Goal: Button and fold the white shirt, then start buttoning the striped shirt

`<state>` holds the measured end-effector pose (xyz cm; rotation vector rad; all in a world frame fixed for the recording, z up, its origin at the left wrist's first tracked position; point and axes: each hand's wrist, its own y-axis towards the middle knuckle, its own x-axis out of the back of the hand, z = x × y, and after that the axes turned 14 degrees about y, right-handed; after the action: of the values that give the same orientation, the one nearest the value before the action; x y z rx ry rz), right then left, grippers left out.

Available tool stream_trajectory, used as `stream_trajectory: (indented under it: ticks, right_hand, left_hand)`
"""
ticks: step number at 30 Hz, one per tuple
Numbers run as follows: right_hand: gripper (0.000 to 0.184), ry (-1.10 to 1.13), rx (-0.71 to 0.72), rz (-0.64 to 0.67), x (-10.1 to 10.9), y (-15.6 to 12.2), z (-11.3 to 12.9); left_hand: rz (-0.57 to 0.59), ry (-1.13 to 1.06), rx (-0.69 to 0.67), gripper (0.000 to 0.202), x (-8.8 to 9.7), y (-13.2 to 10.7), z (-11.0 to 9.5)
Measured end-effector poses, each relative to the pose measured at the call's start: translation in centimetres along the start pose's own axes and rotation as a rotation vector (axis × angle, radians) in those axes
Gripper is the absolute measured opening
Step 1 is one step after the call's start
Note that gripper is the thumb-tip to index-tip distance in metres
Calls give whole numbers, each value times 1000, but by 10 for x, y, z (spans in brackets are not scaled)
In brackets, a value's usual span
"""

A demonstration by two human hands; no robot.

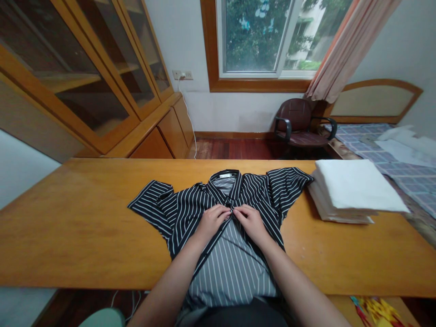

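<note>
A black shirt with white stripes lies spread on the wooden table, collar away from me, its front open and the grey inside showing. My left hand and my right hand meet at the shirt's front just below the collar. Both hands are closed in a pinch on the two front edges of the shirt, fingertips almost touching. The shirt's lower part hangs over the table's near edge toward me.
A stack of folded white cloth sits on the table to the right of the shirt. Behind the table are a brown armchair, a bed at right and a glass-door cabinet at left.
</note>
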<state>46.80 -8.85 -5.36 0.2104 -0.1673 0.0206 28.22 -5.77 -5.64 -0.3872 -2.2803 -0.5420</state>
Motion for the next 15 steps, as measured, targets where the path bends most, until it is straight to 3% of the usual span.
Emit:
stream_trajectory:
  ticks: [15]
  right_hand:
    - [25,9,8,-23,-1,-2,0]
  left_hand:
    - [-4,35,-16,17,-3,-2,4]
